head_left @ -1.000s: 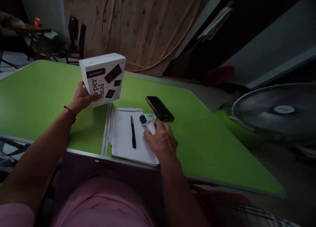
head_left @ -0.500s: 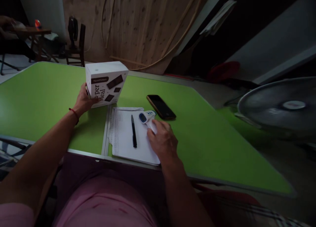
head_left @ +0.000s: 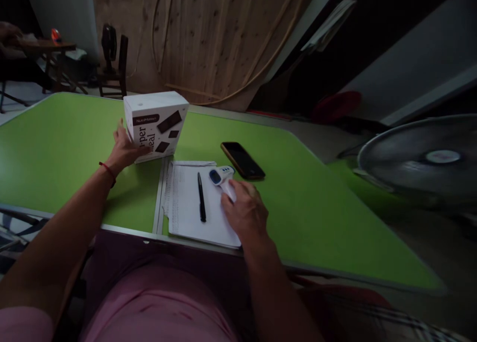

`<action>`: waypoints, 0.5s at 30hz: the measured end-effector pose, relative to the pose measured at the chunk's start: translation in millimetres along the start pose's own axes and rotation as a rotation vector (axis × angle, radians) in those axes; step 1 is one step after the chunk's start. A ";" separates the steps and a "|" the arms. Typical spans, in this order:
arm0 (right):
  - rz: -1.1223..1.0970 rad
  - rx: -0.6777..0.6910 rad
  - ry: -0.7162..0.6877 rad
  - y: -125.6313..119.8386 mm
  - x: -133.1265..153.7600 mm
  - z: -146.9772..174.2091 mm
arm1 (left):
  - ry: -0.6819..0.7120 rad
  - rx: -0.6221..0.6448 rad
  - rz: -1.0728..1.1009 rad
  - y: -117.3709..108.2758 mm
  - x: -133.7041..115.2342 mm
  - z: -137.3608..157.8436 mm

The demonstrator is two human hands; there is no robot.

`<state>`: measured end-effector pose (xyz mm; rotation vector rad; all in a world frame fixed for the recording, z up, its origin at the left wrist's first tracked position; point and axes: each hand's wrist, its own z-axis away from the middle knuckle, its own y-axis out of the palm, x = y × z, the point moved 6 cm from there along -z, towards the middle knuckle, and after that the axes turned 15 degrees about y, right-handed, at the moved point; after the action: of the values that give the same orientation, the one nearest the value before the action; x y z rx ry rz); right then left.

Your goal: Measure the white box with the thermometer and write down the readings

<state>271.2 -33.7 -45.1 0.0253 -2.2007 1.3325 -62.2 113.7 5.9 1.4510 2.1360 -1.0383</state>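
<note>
A white box [head_left: 158, 126] with dark printing, "NutriMotion" among it, stands upright on the green table. My left hand [head_left: 124, 151] is at its lower left corner, fingers spread apart beside the box and thumb across the lower front. My right hand [head_left: 246, 208] is wrapped round the handle of a white infrared thermometer [head_left: 222, 175] with a small dark screen and blue buttons. Its lower handle is hidden in my fingers. Beneath the thermometer lies a white notebook [head_left: 186, 203] with a torn left edge. A black pen [head_left: 201, 197] rests on its page.
A smartphone [head_left: 243, 161] in a brown case lies beyond the thermometer on the green table [head_left: 316, 223]. To the right is a large fan [head_left: 421, 158]. At the far left, a person sits by a small wooden table [head_left: 48, 45], near a chair [head_left: 121, 69].
The box has shifted slightly left. My left hand's fingers have loosened and spread away from its side. My right hand and the thermometer stay nearly where they were.
</note>
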 end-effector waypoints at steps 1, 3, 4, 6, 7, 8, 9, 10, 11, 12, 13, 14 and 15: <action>0.006 0.003 0.000 0.2 -0.1 0.0 | 0.035 -0.049 -0.061 -4.8 -8.0 -0.7; 0.014 0.010 -0.007 0.2 0.4 0.1 | 0.147 -0.145 -0.169 -13.9 -31.1 -0.5; 0.014 0.014 -0.014 0.0 1.0 0.3 | 0.214 -0.182 -0.197 -17.0 -44.5 0.9; 0.009 0.019 -0.027 -0.7 2.6 0.9 | 0.290 -0.218 -0.222 -19.0 -67.4 5.8; 0.007 0.020 -0.026 -1.3 3.4 1.2 | 0.312 -0.205 -0.230 -16.9 -76.6 8.5; 0.005 0.020 -0.022 -1.8 4.1 1.5 | 0.338 -0.171 -0.232 -12.6 -84.6 11.2; 0.006 0.021 -0.018 -2.4 4.8 1.8 | 0.366 -0.106 -0.225 -5.3 -91.0 13.6; 0.007 0.021 -0.013 -2.9 5.7 2.2 | 0.395 -0.019 -0.212 4.1 -95.7 16.0; 0.009 0.022 -0.010 -3.3 6.6 2.6 | 0.424 0.085 -0.199 15.0 -98.7 18.6; 0.011 0.023 -0.009 -3.6 7.5 2.9 | 0.450 0.205 -0.189 26.8 -99.8 21.8; 0.013 0.023 -0.010 -3.8 8.4 3.3 | 0.469 0.331 -0.182 38.4 -99.3 25.5; 0.016 0.021 -0.012 -3.9 9.2 3.5 | 0.482 0.456 -0.178 49.1 -97.3 30.0; 0.017 0.014 -0.014 -4.1 9.7 3.7 | 0.487 0.578 -0.177 58.4 -94.3 35.0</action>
<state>262.6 -36.3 -38.5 0.0207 -2.2077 1.3608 25.5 39.1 21.8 1.9645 2.4499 -1.6017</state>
